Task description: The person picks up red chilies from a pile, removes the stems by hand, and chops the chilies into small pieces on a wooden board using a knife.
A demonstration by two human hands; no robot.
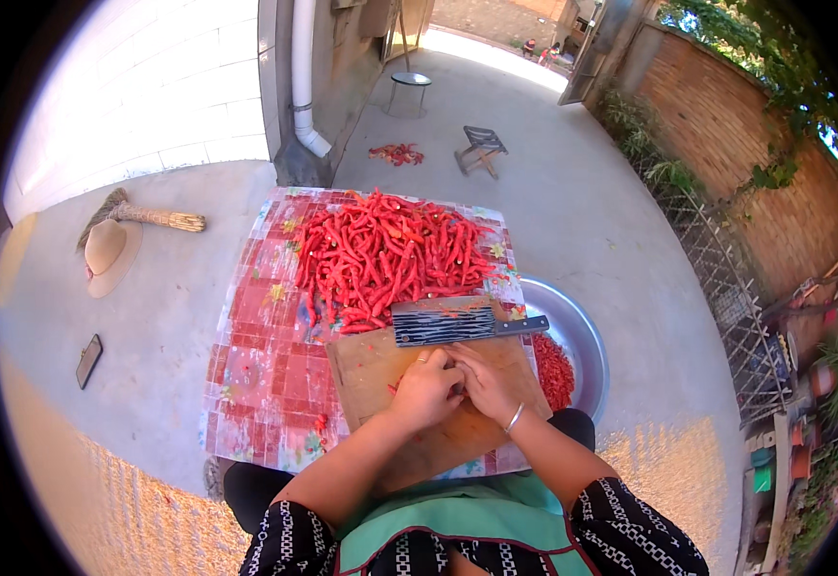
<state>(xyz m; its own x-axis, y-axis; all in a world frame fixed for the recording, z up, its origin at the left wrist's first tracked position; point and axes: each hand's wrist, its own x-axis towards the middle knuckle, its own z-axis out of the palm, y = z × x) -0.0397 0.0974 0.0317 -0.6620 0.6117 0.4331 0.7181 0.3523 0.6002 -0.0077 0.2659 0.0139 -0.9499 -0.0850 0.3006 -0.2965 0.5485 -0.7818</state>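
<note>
"Peppers (pixel 390 250), red and whole, are pictured in a yard; where are they heaped?"

"They are piled on the far part of a table covered with a patterned red tablecloth (pixel 246 355); on the near part a wooden board (pixel 361 370) is set, and a broad-bladed knife (pixel 445 324) is laid along its far edge, the black handle pointed right."

"How are the hands placed?"

"They are held together over the board; the left hand (pixel 426 389) is curled, a ring worn on one finger, and the right hand (pixel 484 382) is set against it, a bracelet (pixel 515 416) worn at the wrist; whether anything is gripped between them cannot be told, since the view is blocked by bent fingers; the knife is placed just beyond them."

"What is seen around the table?"

"To the right, chopped red pieces (pixel 552 372) are gathered in a metal basin (pixel 587 336), placed lower than the tabletop; to the left, a phone (pixel 89 361), a hat (pixel 107 247) and a broom (pixel 164 217) are laid on the ground; farther off, red scraps (pixel 397 154) are scattered near a folding stool (pixel 481 144); a green apron (pixel 467 509) is worn by the person."
</note>
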